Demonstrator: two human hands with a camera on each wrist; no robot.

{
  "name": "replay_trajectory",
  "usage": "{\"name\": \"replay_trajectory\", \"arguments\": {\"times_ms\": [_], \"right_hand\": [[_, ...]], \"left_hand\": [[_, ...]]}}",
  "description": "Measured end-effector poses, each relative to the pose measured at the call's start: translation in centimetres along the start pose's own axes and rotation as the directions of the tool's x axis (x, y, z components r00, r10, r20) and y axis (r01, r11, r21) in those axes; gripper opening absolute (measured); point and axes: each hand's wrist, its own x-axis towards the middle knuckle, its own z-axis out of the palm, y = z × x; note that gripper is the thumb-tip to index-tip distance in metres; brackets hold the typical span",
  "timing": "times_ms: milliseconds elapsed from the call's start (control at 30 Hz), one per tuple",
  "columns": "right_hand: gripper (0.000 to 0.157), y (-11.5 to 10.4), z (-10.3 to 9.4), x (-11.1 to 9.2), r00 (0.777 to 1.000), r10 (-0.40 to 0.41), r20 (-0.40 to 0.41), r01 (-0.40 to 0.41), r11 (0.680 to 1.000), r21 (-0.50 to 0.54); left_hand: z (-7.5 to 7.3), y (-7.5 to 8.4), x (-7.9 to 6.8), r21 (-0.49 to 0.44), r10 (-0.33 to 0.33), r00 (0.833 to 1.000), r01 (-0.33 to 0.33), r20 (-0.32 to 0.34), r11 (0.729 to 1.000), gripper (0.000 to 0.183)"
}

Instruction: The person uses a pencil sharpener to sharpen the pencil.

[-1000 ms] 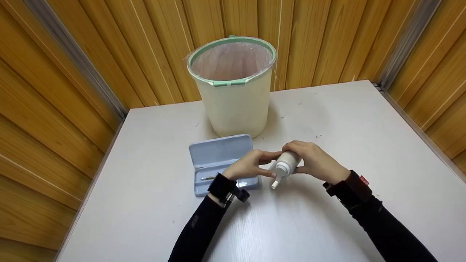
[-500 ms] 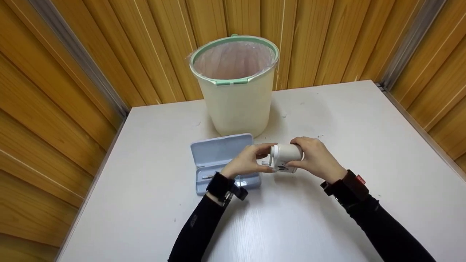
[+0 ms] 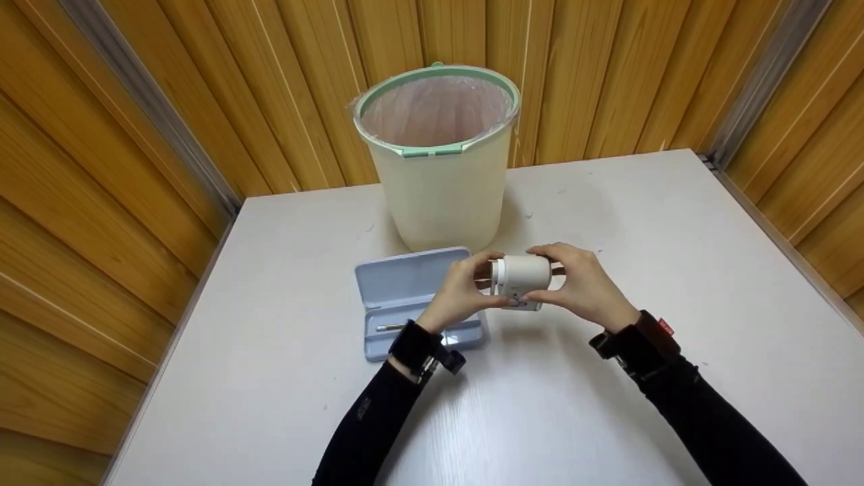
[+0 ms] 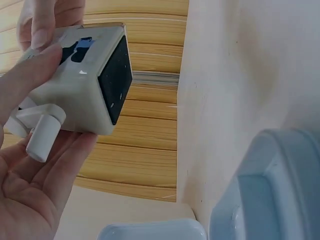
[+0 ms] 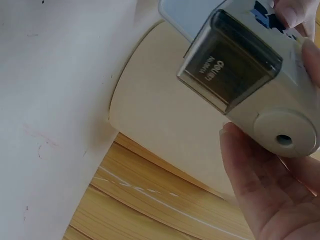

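Observation:
A cream-coloured crank pencil sharpener (image 3: 528,274) is held above the table between both hands. My left hand (image 3: 466,287) grips its crank side, thumb on the printed top and fingers beneath. In the left wrist view the white crank handle (image 4: 45,137) sticks out by the palm. My right hand (image 3: 586,287) grips the opposite end with its thumb and fingers. The right wrist view shows the round pencil hole (image 5: 284,140) with nothing in it, and a dark see-through shavings drawer (image 5: 230,70). The drawer sits in the body.
An open blue pencil case (image 3: 410,275) lies left of the sharpener, partly behind my left hand. A pencil (image 3: 391,327) is inside it. Behind stands a cream waste bin (image 3: 445,196) with a green rim and a plastic liner. Wood-patterned walls (image 3: 580,81) enclose the table.
The sharpener has turned in my hands: its crank pointed towards me, and now the crank side faces left. Both hands have shifted slightly away from me.

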Motion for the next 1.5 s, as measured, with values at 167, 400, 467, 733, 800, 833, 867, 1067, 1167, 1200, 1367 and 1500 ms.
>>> {"name": "replay_trajectory", "arguments": {"times_ms": [167, 400, 467, 733, 800, 833, 867, 1067, 1167, 1200, 1367, 1500], "right_hand": [[0.075, 1.2, 0.2, 0.1, 0.993, 0.087, 0.074, -0.094, 0.991, 0.095], [0.059, 2.5, 0.8, 0.3, 0.983, 0.147, 0.108, -0.168, 0.96, 0.224], [0.057, 2.7, 0.9, 0.4, 0.981, 0.155, 0.116, -0.18, 0.952, 0.25], [0.054, 2.7, 0.9, 0.5, 0.979, 0.17, 0.116, -0.197, 0.939, 0.281], [0.054, 2.7, 0.9, 0.5, 0.978, 0.172, 0.116, -0.199, 0.937, 0.287], [0.054, 2.7, 0.9, 0.6, 0.978, 0.171, 0.119, -0.199, 0.935, 0.294], [0.054, 2.7, 0.9, 0.6, 0.978, 0.17, 0.121, -0.2, 0.932, 0.302], [0.054, 2.6, 0.7, 0.6, 0.977, 0.164, 0.138, -0.202, 0.922, 0.331], [0.053, 2.7, 0.7, 0.5, 0.977, 0.163, 0.14, -0.201, 0.924, 0.327], [0.053, 2.7, 0.6, 0.5, 0.976, 0.164, 0.141, -0.203, 0.923, 0.327], [0.054, 2.7, 0.6, 0.6, 0.972, 0.174, 0.157, -0.219, 0.913, 0.344], [0.055, 2.8, 0.4, 0.6, 0.971, 0.168, 0.169, -0.218, 0.915, 0.34]], "left_hand": [[-0.6, 0.2, 0.0, -0.029, -0.022, 0.999, 0.021, -0.031, 0.999, 0.067], [-0.9, 0.5, -0.1, -0.032, -0.027, 0.999, 0.025, -0.043, 0.999, 0.065], [-1.0, 0.5, -0.1, -0.03, -0.028, 0.998, 0.027, -0.047, 0.999, 0.065], [-1.3, 0.6, -0.2, -0.03, -0.024, 0.998, 0.023, -0.05, 0.999, 0.063], [-1.5, 0.7, -0.3, -0.03, -0.026, 0.998, 0.024, -0.051, 0.999, 0.063], [-1.5, 0.7, -0.3, -0.028, -0.027, 0.998, 0.025, -0.051, 0.999, 0.063], [-1.6, 0.8, -0.3, -0.026, -0.027, 0.998, 0.026, -0.051, 0.999, 0.063], [-1.7, 0.9, -0.2, -0.002, -0.026, 0.998, 0.026, -0.05, 1.0, 0.064], [-1.6, 0.8, -0.2, -0.003, -0.021, 0.999, 0.021, -0.046, 1.0, 0.063], [-1.6, 0.8, -0.2, -0.003, -0.018, 0.999, 0.018, -0.045, 1.0, 0.063], [-1.5, 0.8, -0.2, 0.009, -0.005, 0.999, 0.005, -0.047, 1.0, 0.062], [-1.5, 0.7, -0.2, 0.03, 0.005, 0.999, -0.003, -0.046, 1.0, 0.062]]}}
